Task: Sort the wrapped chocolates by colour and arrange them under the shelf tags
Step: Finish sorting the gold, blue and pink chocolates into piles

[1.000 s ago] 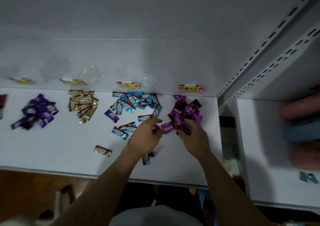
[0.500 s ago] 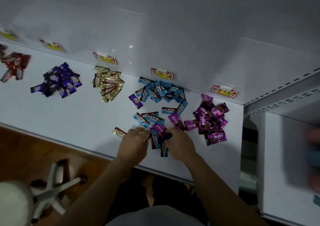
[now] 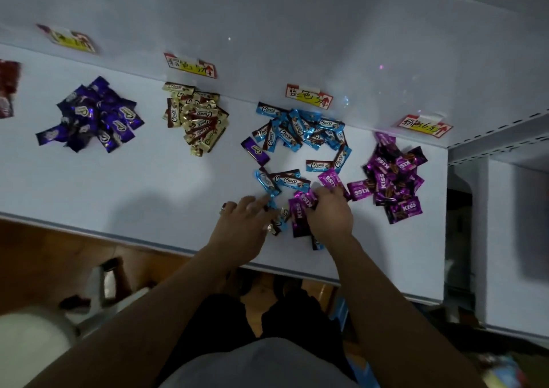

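Sorting of mixed leftovers | right hand (image 3: 329, 217) is curling fingers round pink chocolates (image 3: 300, 209) | left hand (image 3: 242, 224) is resting spread fingers on strays (image 3: 277, 221) | next: likely sliding them into pink heap (image 3: 392, 177)

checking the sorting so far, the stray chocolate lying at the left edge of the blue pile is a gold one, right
Not quite. The stray chocolate at the left edge of the blue pile is dark purple, not gold. The head view shows its wrapper matching the dark purple pile further left, beyond the gold pile.
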The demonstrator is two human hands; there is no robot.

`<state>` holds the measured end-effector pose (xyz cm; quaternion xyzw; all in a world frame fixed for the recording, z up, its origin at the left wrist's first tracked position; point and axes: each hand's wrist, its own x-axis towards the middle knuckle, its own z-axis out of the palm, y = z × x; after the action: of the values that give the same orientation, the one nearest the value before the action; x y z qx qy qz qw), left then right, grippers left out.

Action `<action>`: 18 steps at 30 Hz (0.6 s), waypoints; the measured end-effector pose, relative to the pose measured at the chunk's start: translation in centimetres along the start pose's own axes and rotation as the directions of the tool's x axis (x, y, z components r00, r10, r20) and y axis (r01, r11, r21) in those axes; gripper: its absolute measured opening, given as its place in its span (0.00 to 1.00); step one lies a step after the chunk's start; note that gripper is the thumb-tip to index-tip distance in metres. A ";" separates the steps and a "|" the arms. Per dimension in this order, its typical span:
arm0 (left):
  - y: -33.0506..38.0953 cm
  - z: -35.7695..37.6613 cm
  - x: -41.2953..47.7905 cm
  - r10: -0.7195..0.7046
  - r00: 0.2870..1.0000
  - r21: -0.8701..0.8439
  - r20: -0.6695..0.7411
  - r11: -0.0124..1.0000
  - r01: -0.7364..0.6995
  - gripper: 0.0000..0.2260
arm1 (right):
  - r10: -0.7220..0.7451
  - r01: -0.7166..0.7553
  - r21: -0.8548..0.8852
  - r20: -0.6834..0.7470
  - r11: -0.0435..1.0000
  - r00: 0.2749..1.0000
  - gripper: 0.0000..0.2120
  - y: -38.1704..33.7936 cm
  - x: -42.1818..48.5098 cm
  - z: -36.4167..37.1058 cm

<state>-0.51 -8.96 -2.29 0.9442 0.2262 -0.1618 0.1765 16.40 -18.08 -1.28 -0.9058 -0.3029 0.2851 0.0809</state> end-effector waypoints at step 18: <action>3.8 -1.1 4.9 0.400 0.917 0.205 0.007 0.897 -0.392 0.28 | 0.146 -0.111 0.199 -0.171 0.974 0.974 0.10 3.0 -4.0 -2.8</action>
<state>5.75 -9.92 -2.23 0.9861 0.0150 -0.1278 0.1050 16.92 -22.76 1.95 -0.9343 -0.2063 0.2318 0.1754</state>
